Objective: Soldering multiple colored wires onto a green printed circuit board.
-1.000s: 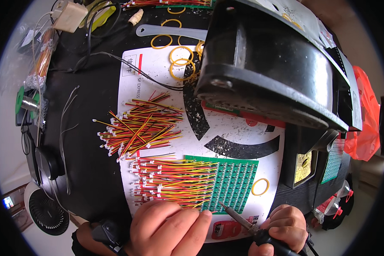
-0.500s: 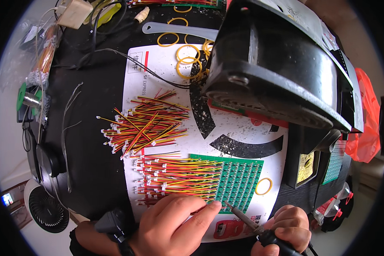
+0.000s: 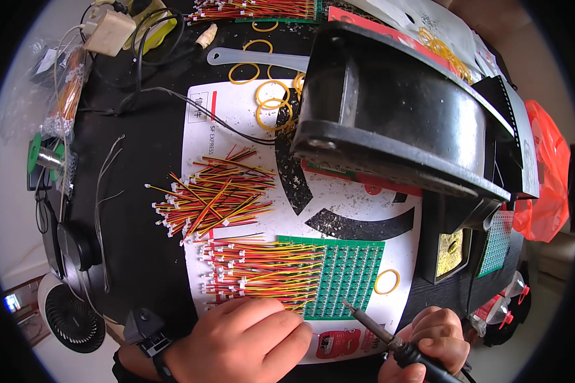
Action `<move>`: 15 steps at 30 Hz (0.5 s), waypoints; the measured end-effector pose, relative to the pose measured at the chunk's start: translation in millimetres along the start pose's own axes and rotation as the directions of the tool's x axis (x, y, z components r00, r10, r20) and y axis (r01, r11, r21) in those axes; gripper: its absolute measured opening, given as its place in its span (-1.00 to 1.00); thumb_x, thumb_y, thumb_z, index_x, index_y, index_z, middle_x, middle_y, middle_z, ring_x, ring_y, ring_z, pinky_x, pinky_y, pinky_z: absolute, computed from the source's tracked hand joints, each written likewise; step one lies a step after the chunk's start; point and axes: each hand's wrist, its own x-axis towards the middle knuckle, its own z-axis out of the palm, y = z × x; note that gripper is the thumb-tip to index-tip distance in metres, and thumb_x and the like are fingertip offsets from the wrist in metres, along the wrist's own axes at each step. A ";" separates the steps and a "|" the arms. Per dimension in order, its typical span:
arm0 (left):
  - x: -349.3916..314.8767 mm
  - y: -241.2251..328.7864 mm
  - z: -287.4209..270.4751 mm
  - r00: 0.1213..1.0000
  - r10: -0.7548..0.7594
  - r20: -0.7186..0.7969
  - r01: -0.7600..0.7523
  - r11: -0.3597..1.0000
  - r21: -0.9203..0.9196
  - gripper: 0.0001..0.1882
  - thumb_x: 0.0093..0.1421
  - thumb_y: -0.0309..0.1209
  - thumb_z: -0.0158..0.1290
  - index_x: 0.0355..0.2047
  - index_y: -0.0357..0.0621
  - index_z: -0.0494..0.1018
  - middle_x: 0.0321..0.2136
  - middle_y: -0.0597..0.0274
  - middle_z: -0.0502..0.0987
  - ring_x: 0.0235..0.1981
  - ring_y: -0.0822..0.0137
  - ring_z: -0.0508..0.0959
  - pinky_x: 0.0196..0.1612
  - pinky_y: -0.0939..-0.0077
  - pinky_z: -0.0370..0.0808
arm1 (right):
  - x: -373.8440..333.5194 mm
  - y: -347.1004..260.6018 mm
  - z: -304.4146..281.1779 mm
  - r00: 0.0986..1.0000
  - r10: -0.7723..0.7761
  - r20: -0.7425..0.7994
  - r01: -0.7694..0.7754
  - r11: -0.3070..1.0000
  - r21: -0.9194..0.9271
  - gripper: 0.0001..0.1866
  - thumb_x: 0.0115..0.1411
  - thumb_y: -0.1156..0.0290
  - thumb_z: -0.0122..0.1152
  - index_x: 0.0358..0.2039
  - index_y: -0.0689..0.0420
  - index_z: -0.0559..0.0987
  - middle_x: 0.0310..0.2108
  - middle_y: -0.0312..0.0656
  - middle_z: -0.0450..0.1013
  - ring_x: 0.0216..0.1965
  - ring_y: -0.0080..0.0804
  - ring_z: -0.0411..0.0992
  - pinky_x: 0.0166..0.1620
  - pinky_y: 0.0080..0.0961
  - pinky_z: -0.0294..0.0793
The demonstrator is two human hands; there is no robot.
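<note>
The left hand [image 3: 249, 338], curled, any grip hidden, is drawing back from the green board [image 3: 351, 274] on the white sheet [image 3: 399, 252] while the right hand [image 3: 437, 338] is holding the iron [image 3: 375, 326], apparently leaving the wires [image 3: 262, 271] untouched for now.

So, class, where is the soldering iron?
In the head view, the soldering iron is in the right hand, lower right, its tip over the green circuit board.

Left hand [image 3: 252, 341] palm-down, loosely bent, right hand [image 3: 433, 341] firmly curled.
</note>
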 end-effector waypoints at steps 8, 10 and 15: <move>3.1 9.6 6.2 0.984 -0.059 -0.169 0.035 0.989 -0.141 -0.92 0.05 -0.64 0.12 -0.40 -0.34 0.55 -0.40 0.04 0.54 -0.36 0.13 0.56 -0.32 0.36 0.57 | 0.5 1.0 2.4 1.000 -0.005 -0.024 0.005 1.000 -0.003 -0.71 0.14 0.33 0.21 -0.30 0.33 0.44 -0.68 -0.16 0.30 -0.71 -0.47 0.20 -0.64 -0.53 0.14; 3.7 10.9 8.2 0.968 -0.036 -0.250 0.027 0.999 -0.039 -0.90 0.05 -0.63 0.13 -0.38 -0.35 0.55 -0.39 0.03 0.54 -0.36 0.11 0.56 -0.31 0.37 0.57 | 0.5 1.4 1.9 1.000 -0.007 -0.022 0.007 1.000 -0.004 -0.71 0.13 0.34 0.22 -0.30 0.33 0.44 -0.68 -0.16 0.30 -0.71 -0.47 0.20 -0.65 -0.53 0.14; 3.2 15.2 9.5 0.963 -0.061 -0.263 0.090 0.991 0.097 -0.88 0.06 -0.62 0.13 -0.35 -0.37 0.56 -0.40 0.04 0.53 -0.39 0.12 0.56 -0.31 0.38 0.56 | 3.1 0.6 3.0 0.998 -0.007 0.062 0.006 1.000 0.005 -0.69 0.12 0.36 0.24 -0.30 0.36 0.42 -0.67 -0.16 0.31 -0.72 -0.46 0.20 -0.65 -0.51 0.16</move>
